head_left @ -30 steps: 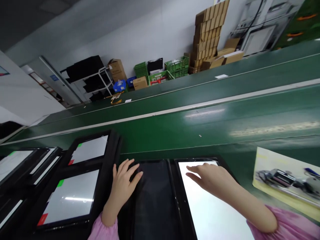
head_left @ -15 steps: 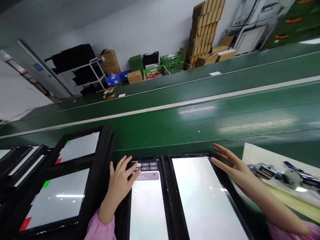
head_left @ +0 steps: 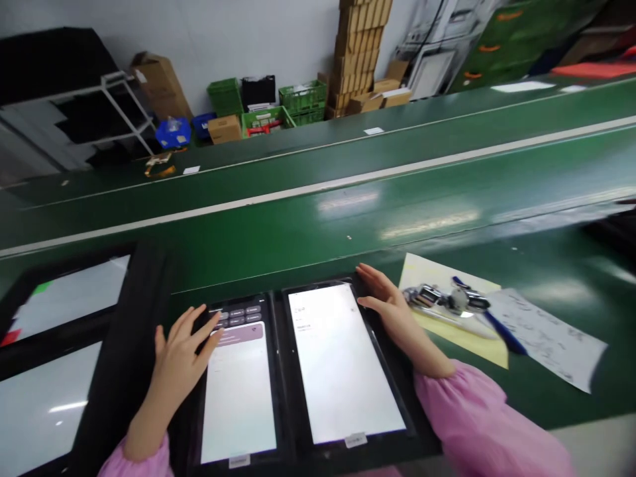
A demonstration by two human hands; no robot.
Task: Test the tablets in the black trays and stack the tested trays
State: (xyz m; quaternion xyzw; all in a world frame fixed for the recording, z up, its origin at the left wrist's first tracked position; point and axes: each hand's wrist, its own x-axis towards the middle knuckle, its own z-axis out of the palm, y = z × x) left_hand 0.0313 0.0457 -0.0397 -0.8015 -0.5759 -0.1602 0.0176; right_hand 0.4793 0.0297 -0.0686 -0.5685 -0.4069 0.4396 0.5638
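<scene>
Two tablets lie side by side in a black tray (head_left: 291,460) in front of me. The left tablet (head_left: 239,391) shows a menu with buttons at its top; the right tablet (head_left: 342,364) is lit white. My left hand (head_left: 181,348) lies flat with fingers spread at the left tablet's upper left corner, fingertips on the screen edge. My right hand (head_left: 385,305) rests with fingers stretched out against the right tablet's upper right edge. Pink sleeves cover both wrists.
More lit tablets in black trays (head_left: 59,318) sit at the left. A yellow sheet (head_left: 462,331) with a metal clip, a blue pen (head_left: 501,328) and a written paper (head_left: 546,338) lie at the right. A green conveyor belt (head_left: 348,212) runs behind; boxes and crates stand by the far wall.
The left tablet's screen lit up from dark. My right hand moved off the right screen to its right edge. The view shifted right and down.
</scene>
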